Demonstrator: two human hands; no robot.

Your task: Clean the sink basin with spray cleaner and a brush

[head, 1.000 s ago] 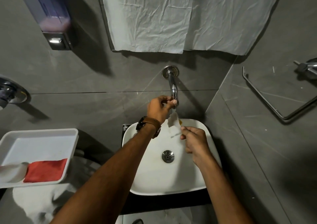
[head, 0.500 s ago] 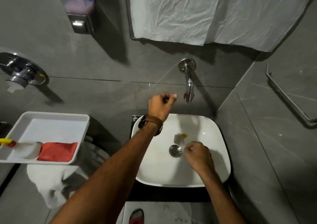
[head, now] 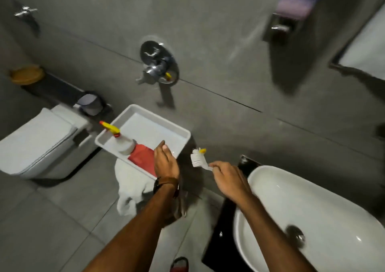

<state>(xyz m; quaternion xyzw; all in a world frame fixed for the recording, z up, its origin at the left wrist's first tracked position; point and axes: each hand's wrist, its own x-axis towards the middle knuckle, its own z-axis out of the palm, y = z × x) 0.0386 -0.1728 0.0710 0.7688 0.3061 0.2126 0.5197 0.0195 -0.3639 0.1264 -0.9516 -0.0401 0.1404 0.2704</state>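
Note:
The white sink basin (head: 325, 205) fills the lower right, its drain (head: 295, 233) visible. My right hand (head: 229, 178) grips a white brush (head: 198, 158) with a yellow tip, held in the air left of the basin. My left hand (head: 165, 160) hovers over the near corner of a white tray (head: 177, 135), fingers apart and holding nothing. In the tray lies a spray bottle (head: 123, 142) with a yellow trigger, next to a red cloth (head: 142, 157).
A white toilet (head: 39, 142) stands at the left. A wall valve (head: 158, 65) and a soap dispenser (head: 291, 11) hang on the grey tiles. A white cloth (head: 131, 186) drapes under the tray. A paper-covered mirror (head: 366, 49) is at the right edge.
The view has swung left from the sink to the tray. My right hand has carried the brush out of the basin toward the tray. My left hand left the tap and moved over the tray.

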